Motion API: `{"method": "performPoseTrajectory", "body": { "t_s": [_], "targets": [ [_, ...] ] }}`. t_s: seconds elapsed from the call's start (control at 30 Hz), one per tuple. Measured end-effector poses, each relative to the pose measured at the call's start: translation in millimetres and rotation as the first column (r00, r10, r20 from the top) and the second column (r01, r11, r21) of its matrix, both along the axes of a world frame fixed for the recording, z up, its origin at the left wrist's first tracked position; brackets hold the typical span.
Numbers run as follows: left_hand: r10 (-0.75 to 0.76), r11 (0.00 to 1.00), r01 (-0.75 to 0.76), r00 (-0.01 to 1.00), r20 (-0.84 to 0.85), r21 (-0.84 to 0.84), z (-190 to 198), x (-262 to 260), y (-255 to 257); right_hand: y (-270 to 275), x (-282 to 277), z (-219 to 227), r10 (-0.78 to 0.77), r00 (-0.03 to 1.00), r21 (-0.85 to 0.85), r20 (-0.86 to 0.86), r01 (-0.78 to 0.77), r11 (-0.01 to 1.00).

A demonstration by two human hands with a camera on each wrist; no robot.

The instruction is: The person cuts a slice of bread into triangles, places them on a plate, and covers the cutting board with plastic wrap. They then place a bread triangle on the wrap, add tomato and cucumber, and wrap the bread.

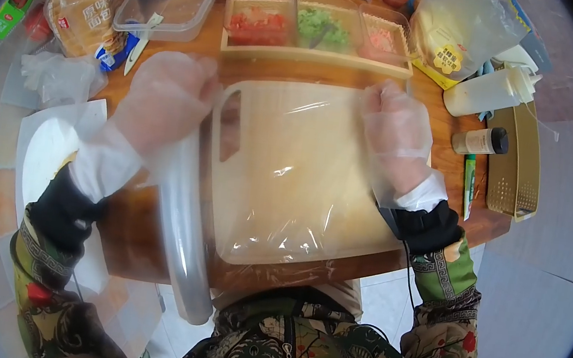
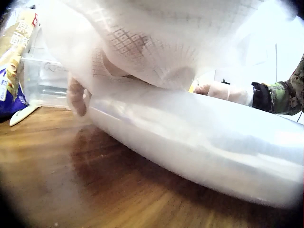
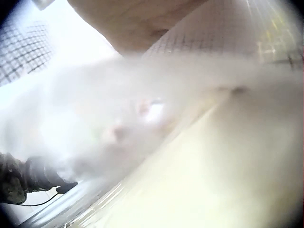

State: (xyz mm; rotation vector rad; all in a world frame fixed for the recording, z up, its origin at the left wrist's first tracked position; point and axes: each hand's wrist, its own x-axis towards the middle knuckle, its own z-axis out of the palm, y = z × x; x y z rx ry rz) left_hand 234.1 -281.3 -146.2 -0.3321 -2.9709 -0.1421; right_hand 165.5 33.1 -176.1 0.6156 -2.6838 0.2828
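Running between two gloved hands, a sheet of clear film (image 1: 295,226) lies across the pale cutting board (image 1: 225,186) in the middle of the counter (image 1: 130,231). The roll (image 1: 184,224) stands along the board's left side, its long axis directed from far to near and slanting slightly rightward, with the near end reaching past the counter's near edge. The left hand (image 1: 168,96) is the nearer of the two: its fingers (image 2: 78,97) are curled round the roll's far end, so that the body of the roll extends nearward from them. The right hand (image 1: 396,132) lies well apart from the roll, above the board's far right corner; its fingers are drawn together and appear to pinch the film's edge, although blur in the right wrist view hides the exact contact. The governing relation, as judged here, is the line joining the hands, which lies roughly crosswise to the roll's axis, parallel with the board's far edge; tension along the film would depend on keeping that line square to the roll.
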Motion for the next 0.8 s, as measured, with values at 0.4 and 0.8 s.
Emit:
{"method": "performPoseTrajectory", "body": {
  "t_s": [0.4, 0.8],
  "targets": [
    [0.093, 0.883, -0.062, 0.995, -0.042, 0.466, 2.3, 9.4, -1.0, -5.2, 2.6, 14.2, -0.025, 0.996, 0.124, 0.088, 0.014, 0.992],
    [0.320, 0.658, -0.577, 0.796, 0.514, 0.484, 14.7, 91.0, 10.0, -3.0, 16.7, 30.7, 0.087, 0.996, 0.416, 0.024, -0.089, 0.905]
  ]
}}
